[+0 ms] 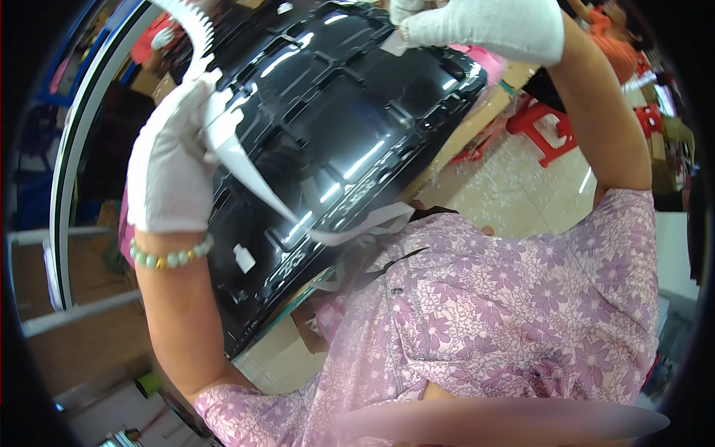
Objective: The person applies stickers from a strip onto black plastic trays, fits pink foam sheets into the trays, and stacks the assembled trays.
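Note:
A large glossy black moulded panel (357, 104) with raised ribs lies slantwise in front of me. My left hand (173, 160), in a white glove, is closed on a long white strip (249, 175) over the panel's left part. The strip's toothed upper end curls above the hand; its narrow tail hangs across the panel. At the panel's far right, my white-gloved right hand (480, 28) pinches a small whitish piece (395, 43) close to the surface. One small white tab (243, 258) sits on the panel's near left, another (284, 8) at its far edge.
Clear plastic film (372, 223) lies along the panel's near edge. A pale metal frame (63, 179) curves past on the left. Red plastic stools (544, 134) stand on the tiled floor at right. Another person in orange (614, 33) is at the upper right.

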The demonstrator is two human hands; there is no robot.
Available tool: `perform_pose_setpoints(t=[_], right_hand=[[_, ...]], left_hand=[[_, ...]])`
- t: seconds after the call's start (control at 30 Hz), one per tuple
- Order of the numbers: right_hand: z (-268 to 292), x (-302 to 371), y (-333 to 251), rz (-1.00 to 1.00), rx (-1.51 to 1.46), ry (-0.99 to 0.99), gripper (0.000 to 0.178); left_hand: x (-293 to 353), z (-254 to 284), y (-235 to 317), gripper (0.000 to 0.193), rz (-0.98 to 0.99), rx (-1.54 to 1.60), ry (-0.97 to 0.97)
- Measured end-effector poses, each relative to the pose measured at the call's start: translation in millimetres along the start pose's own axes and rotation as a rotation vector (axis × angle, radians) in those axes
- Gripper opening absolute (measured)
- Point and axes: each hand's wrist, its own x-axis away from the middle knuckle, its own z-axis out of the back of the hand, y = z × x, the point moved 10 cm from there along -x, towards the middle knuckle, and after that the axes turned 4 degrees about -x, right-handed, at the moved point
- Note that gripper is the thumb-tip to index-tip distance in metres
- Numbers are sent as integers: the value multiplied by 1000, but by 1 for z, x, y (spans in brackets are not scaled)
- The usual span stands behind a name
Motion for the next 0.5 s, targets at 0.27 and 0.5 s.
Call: perform_pose_setpoints(t=[0.27,0.5], right_hand=[[-27,-7,32,104,112,-383,14],[-52,-8,32,206,219,-291,14]], left_hand=[[4,-30,7,29,29,-119,-41],[13,-34,2,31,64,-181,-73]])
